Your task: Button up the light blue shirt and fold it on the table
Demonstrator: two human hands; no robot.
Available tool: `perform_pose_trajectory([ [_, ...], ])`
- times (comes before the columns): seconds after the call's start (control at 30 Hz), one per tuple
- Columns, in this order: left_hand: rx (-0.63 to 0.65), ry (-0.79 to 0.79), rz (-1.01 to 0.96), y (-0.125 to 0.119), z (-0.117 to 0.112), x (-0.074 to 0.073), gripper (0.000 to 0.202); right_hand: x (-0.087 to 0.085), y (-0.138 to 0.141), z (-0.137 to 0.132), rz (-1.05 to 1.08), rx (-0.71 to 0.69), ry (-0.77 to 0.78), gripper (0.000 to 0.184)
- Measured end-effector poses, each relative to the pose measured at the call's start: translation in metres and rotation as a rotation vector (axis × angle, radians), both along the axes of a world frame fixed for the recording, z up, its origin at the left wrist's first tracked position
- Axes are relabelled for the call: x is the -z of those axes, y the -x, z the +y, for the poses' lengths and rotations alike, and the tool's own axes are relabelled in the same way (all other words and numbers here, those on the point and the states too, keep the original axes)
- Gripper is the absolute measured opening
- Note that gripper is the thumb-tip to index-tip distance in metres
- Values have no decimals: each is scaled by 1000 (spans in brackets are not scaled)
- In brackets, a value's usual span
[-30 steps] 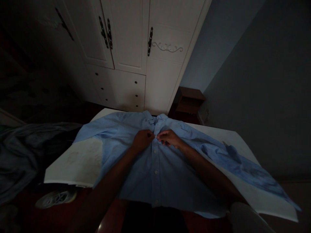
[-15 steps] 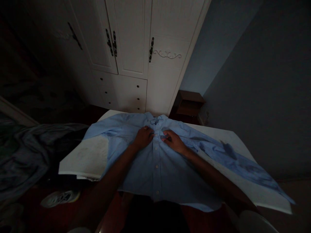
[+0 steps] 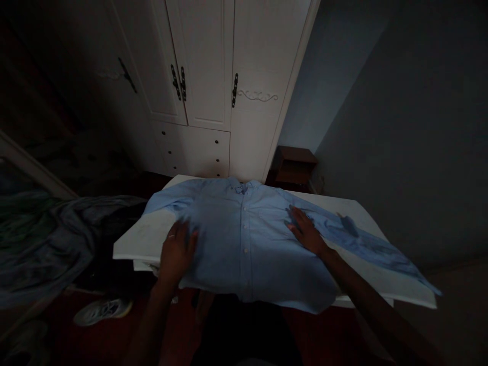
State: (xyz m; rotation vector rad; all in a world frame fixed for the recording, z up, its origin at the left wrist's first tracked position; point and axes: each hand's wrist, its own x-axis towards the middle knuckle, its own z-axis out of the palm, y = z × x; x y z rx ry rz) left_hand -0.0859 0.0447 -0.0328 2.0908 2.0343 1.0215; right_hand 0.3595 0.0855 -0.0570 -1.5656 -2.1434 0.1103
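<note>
A light blue button-up shirt (image 3: 221, 244) lies spread out, front side up, on a white tabletop (image 3: 143, 236). Its collar points to the far edge, and the hem hangs over the near edge. Down the middle runs a closed row of buttons. At the shirt's left side edge is my left hand (image 3: 177, 251), fingers apart and holding nothing; motion blurs the fingertips. My right hand (image 3: 307, 231) rests with spread fingers on the other side of the chest, near the sleeve. That sleeve (image 3: 366, 239) stretches across the table to the right.
Behind the table stands a white wardrobe (image 3: 202, 147) with dark handles. A small brown cabinet (image 3: 295, 160) is by the wall. Crumpled grey cloth (image 3: 72, 244) lies at the left, and a white shoe (image 3: 101, 311) sits on the red floor.
Both hands have let go of the front placket and moved apart, the left to the shirt's left edge, the right toward the right sleeve. The shirt front now lies flatter.
</note>
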Motion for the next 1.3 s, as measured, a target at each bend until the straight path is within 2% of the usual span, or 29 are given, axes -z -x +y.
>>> perform_pose_trajectory([
  [0.07,-153,-19,-226,14,-27,2,55,-6,1,-7,75,57,-62,60],
  [0.13,-288,56,-523,26,-52,10,53,-11,-2,-19,141,160,-116,57],
  [0.23,-335,171,-892,39,-77,28,49,-21,-14,-43,206,347,-57,49],
  [0.3,-349,222,-1000,41,-83,38,48,-28,-24,-60,245,399,101,44],
  [0.37,-370,289,-1024,40,-83,42,46,-36,-31,-76,314,357,317,43],
  [0.47,-331,427,-1097,35,-81,39,41,-49,-34,-96,465,236,630,45],
  [0.57,-300,594,-1222,34,-82,32,41,-57,-32,-111,524,145,784,45],
  [0.63,-217,681,-1218,35,-86,28,41,-60,-28,-118,530,122,801,47],
  [0.77,65,828,-1068,37,-96,22,44,-62,-19,-122,593,158,812,51],
  [0.83,110,838,-1025,39,-99,19,48,-64,-16,-123,645,174,789,51],
  [0.9,66,781,-1028,44,-102,18,51,-65,-17,-125,706,202,753,53],
  [1.07,-240,559,-1041,62,-112,23,58,-59,-28,-135,769,315,696,55],
  [1.23,-303,441,-950,60,-124,28,58,-50,-29,-137,666,358,646,55],
  [1.3,-314,432,-869,55,-127,28,59,-50,-26,-141,658,307,662,55],
])
